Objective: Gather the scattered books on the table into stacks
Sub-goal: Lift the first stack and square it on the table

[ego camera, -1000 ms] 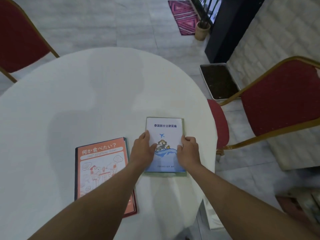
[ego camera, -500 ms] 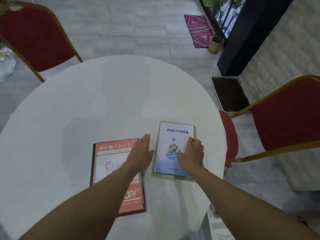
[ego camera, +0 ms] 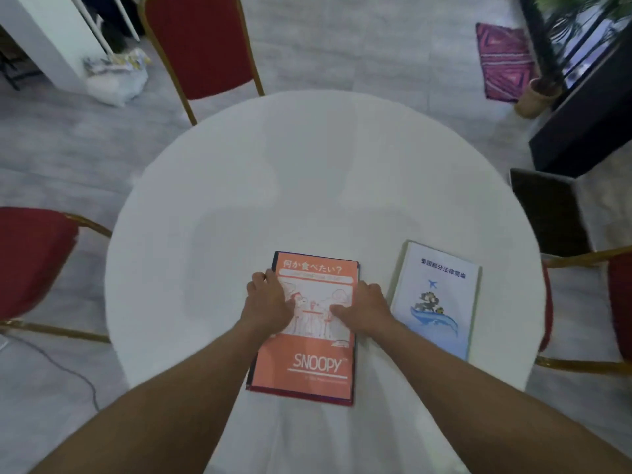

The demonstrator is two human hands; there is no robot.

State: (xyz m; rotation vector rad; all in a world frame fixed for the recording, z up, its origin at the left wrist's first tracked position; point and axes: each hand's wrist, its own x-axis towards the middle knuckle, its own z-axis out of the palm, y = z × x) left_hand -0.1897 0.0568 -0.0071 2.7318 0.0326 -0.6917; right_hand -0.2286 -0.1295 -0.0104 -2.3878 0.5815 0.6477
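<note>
An orange Snoopy book (ego camera: 316, 364) lies flat on the round white table (ego camera: 307, 172), on top of darker books whose edges show beneath it. My left hand (ego camera: 268, 302) rests on its left edge and my right hand (ego camera: 364, 307) on its right edge, fingers spread over the cover. A white and blue book with an airplane picture (ego camera: 439, 299) lies flat to the right, on top of another book, near the table's right edge. Neither hand touches it.
Red chairs with gold frames stand at the far side (ego camera: 201, 46), the left (ego camera: 30, 265) and the right (ego camera: 615, 302) of the table. A white bag (ego camera: 116, 80), a pink rug (ego camera: 502, 59) and a potted plant (ego camera: 537, 94) are on the floor beyond.
Both hands left the white and blue book and moved left onto the orange Snoopy book. The camera view swung left, so the books now appear further right.
</note>
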